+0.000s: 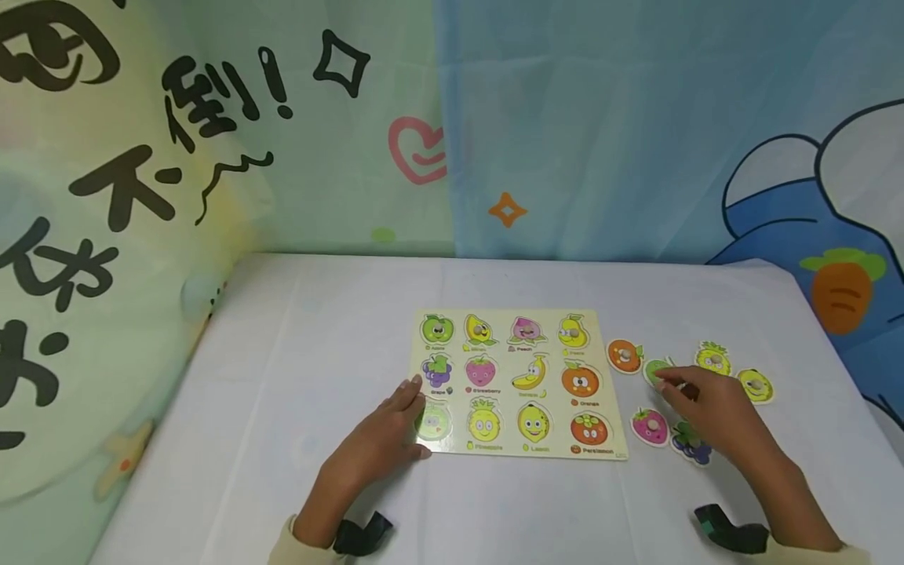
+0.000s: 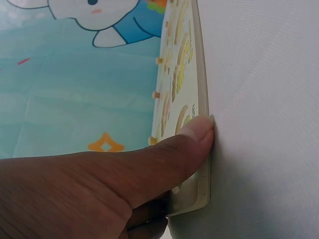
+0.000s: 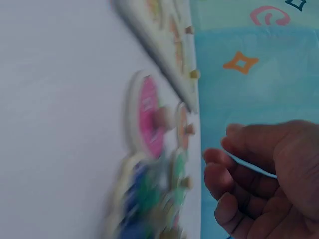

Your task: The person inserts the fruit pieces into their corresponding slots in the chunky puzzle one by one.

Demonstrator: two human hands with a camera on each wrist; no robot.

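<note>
A flat fruit puzzle board [image 1: 507, 416] lies on the table, printed with fruit pictures and English names. My left hand [image 1: 381, 435] holds its near left corner, with the thumb [image 2: 197, 132] on the front edge in the left wrist view. Beside the board's right side are loose knobbed pieces. My right hand [image 1: 716, 412] hovers over a round green piece [image 1: 655, 369], its fingers loosely bent. In the right wrist view those fingers stand apart from the pieces, with nothing seen between them. Closer to me lie a strawberry piece [image 1: 650, 428] and a grape piece [image 1: 692, 447], partly under the hand.
An orange piece [image 1: 625, 356] sits by the board's right edge. Farther right are a pineapple piece [image 1: 712, 359] and a yellow lemon piece [image 1: 756, 386]. A white cloth covers the table [image 1: 304, 353]. Behind it hangs a printed backdrop [image 1: 600, 141].
</note>
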